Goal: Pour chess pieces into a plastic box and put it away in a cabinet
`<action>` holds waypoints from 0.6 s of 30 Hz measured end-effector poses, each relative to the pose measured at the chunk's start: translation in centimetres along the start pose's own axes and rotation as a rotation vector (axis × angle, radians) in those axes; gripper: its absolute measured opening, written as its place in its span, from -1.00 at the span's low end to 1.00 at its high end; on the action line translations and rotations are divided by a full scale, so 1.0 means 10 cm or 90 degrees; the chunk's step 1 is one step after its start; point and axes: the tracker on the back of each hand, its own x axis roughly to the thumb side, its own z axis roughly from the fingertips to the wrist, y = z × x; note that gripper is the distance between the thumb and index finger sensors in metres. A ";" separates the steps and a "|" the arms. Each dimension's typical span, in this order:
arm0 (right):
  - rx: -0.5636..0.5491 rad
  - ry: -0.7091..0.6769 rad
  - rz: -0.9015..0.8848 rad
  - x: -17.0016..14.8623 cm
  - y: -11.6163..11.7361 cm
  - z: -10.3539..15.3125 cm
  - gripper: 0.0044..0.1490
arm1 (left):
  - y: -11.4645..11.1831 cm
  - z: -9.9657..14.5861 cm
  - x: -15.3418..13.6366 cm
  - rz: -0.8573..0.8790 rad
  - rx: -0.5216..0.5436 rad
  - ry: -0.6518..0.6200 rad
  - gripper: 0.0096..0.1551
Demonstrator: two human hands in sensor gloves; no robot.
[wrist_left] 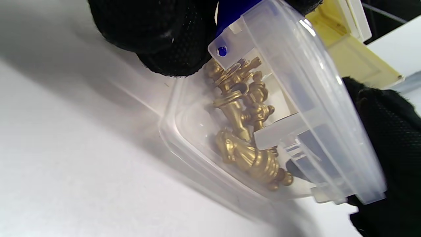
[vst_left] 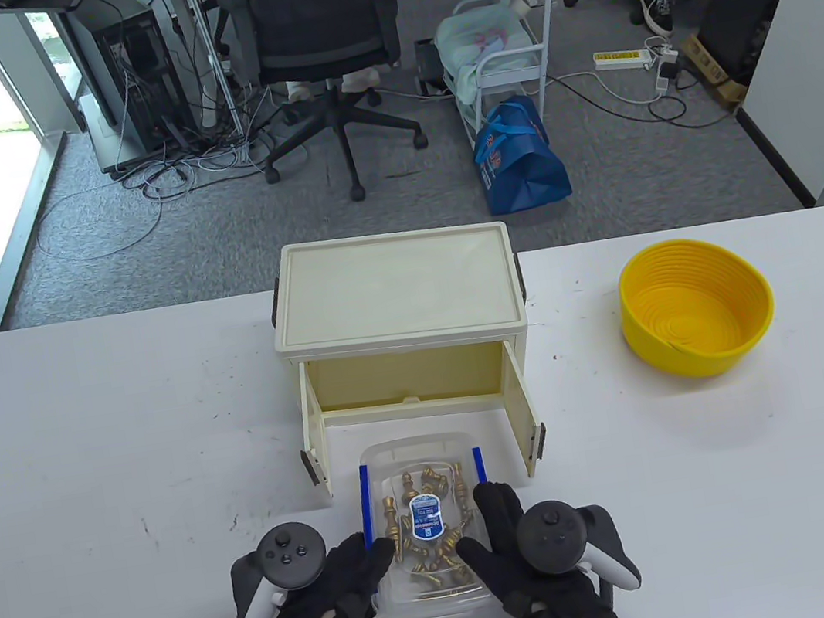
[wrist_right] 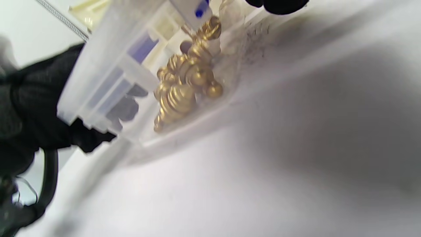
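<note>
A clear plastic box (vst_left: 418, 472) with a lid and blue side clips holds several gold chess pieces (vst_left: 427, 549). It sits on the white table just in front of the open cream cabinet (vst_left: 395, 304). My left hand (vst_left: 345, 578) grips the box's left side and my right hand (vst_left: 495, 538) grips its right side. In the left wrist view the box (wrist_left: 296, 98) and gold pieces (wrist_left: 250, 154) show close up, with my fingers (wrist_left: 164, 33) on the blue clip. The right wrist view shows the box (wrist_right: 108, 72) and pieces (wrist_right: 184, 89) tilted above the table.
The cabinet's two doors (vst_left: 314, 434) stand open toward me, either side of the box. An empty yellow bowl (vst_left: 698, 314) sits on the table at the right. Beyond the table's far edge are an office chair and floor clutter.
</note>
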 end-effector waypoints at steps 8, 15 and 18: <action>0.008 0.104 -0.108 -0.07 -0.15 -0.20 0.11 | 0.17 0.08 0.00 0.003 0.031 -0.019 -0.06; 0.018 0.127 -0.166 -0.14 -0.13 -0.29 0.07 | 0.59 0.42 -0.04 -0.252 0.271 -0.066 0.05; 0.016 0.133 -0.187 -0.15 -0.14 -0.29 0.06 | 0.64 0.42 -0.11 -0.375 0.257 -0.024 0.16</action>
